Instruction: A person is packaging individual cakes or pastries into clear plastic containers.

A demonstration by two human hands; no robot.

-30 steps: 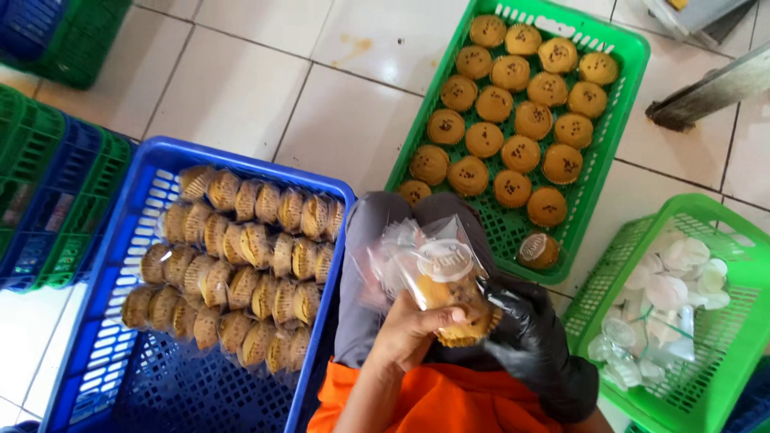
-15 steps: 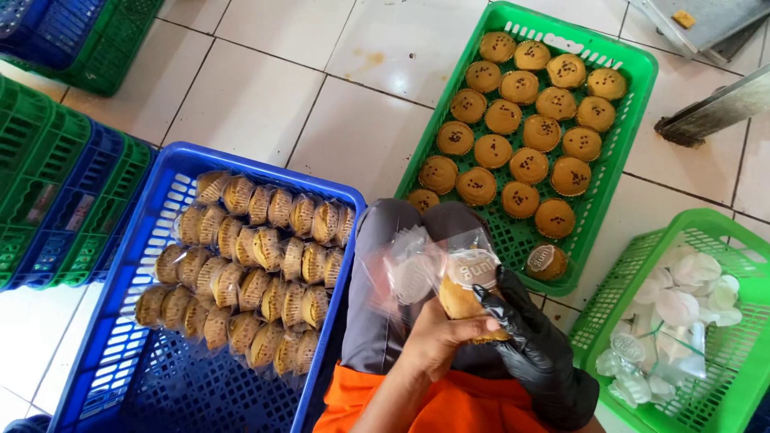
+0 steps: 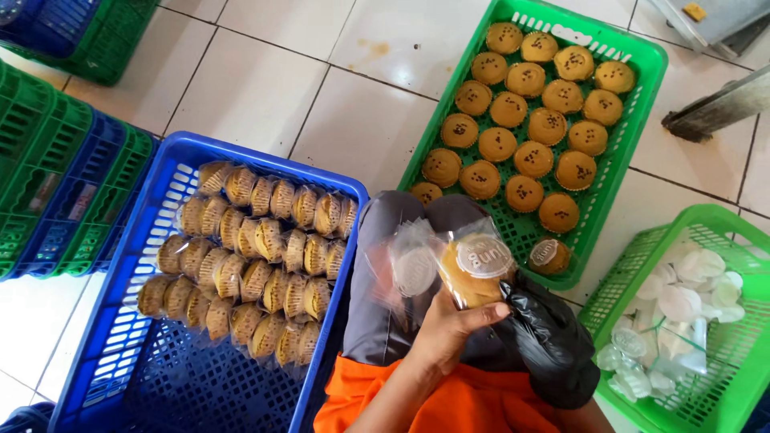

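At far left stand stacked green and blue crates [image 3: 48, 172]; next comes the blue crate [image 3: 140, 321] on the tiled floor [image 3: 265, 88], its upper half filled with rows of bagged muffins [image 3: 249, 256] lying on their sides, its lower half bare mesh. In the middle, over the person's lap, the left hand [image 3: 449, 333] is bare and closed around a muffin in a clear bag [image 3: 473, 269], thumb and fingers gripping its lower side, with a second loose bag [image 3: 409, 269] just beside it on the left; the right hand [image 3: 545, 337], in a black glove, touches the bag from the right, though whether its fingers pinch the plastic or only rest there I cannot tell. Beyond, the long green tray [image 3: 634, 60] holds unwrapped muffins in rows, one already bagged near its lower edge [image 3: 549, 256]; at far right a green basket [image 3: 746, 232] holds clear bags and white labels. As a judgement: bagging goes best with the muffin upright and cradled lightly so the top is not crushed; draw the plastic snug, keep the round label flat on top, and keep the spare bag clear of the fold.
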